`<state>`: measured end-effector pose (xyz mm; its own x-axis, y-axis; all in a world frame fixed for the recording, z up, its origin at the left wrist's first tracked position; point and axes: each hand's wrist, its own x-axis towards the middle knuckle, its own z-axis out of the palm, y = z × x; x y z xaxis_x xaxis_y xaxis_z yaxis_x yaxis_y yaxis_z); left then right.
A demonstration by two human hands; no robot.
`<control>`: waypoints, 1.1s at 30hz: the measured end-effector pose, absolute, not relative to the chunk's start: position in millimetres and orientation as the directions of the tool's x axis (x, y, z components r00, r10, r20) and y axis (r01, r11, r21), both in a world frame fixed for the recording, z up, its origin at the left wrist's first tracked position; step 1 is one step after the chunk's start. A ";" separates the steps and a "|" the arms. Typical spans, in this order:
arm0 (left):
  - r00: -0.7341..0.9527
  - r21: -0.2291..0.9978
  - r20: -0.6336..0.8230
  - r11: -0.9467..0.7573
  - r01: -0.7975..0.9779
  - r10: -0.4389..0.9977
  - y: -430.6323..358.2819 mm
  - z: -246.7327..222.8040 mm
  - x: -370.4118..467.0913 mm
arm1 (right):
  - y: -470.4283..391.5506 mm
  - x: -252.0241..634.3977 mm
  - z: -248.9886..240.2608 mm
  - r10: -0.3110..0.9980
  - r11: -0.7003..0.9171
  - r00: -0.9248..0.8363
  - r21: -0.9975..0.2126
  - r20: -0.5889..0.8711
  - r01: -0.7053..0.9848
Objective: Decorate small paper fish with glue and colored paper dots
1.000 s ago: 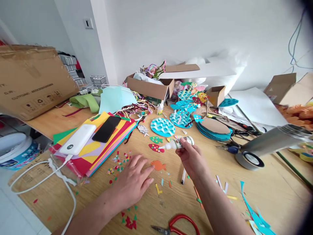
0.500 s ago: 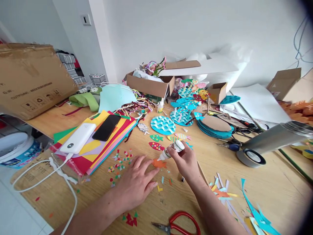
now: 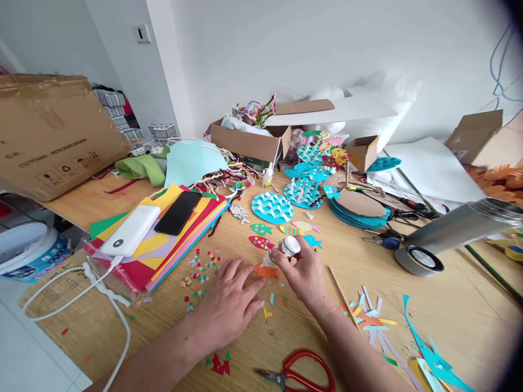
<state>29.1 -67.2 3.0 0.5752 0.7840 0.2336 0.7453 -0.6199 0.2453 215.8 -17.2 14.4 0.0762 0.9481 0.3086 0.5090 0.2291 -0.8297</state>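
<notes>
My right hand (image 3: 301, 272) grips a white glue bottle (image 3: 286, 248), tilted with its tip down over an orange paper fish (image 3: 266, 271). The tip is at the fish's upper edge; whether it touches I cannot tell. My left hand (image 3: 231, 302) lies flat on the table with fingers spread, its fingertips at the fish's left side. Just beyond are a red spotted fish (image 3: 261, 243), a green fish (image 3: 261, 230) and a blue fish (image 3: 312, 241). Small paper dots (image 3: 200, 277) lie left of my left hand.
Red-handled scissors (image 3: 302, 373) lie near the front. Colored paper (image 3: 163, 256) carries a phone (image 3: 178, 212) and a power bank (image 3: 131, 231) at left. Right stand paper strips (image 3: 370, 316), a stick (image 3: 342, 294), a lying steel flask (image 3: 453, 231) and blue discs (image 3: 359, 209).
My right hand has moved slightly left with the glue bottle, along the fish toward its left end. My left hand stays almost where it was.
</notes>
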 end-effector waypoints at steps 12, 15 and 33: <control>0.570 0.266 0.215 -0.610 0.747 0.793 -66.7 3.5 29.7 | -17.1 215.0 12.3 0.928 0.289 0.028 -0.764 0.373 0.577; 0.572 0.267 0.210 -0.609 0.747 0.793 -66.8 4.0 29.7 | -18.4 214.7 13.7 0.925 0.301 0.012 -0.753 0.379 0.585; 0.587 0.236 0.172 -0.611 0.755 0.791 -66.2 1.8 28.4 | -22.7 213.4 16.1 0.886 0.394 -0.042 -0.705 0.461 0.590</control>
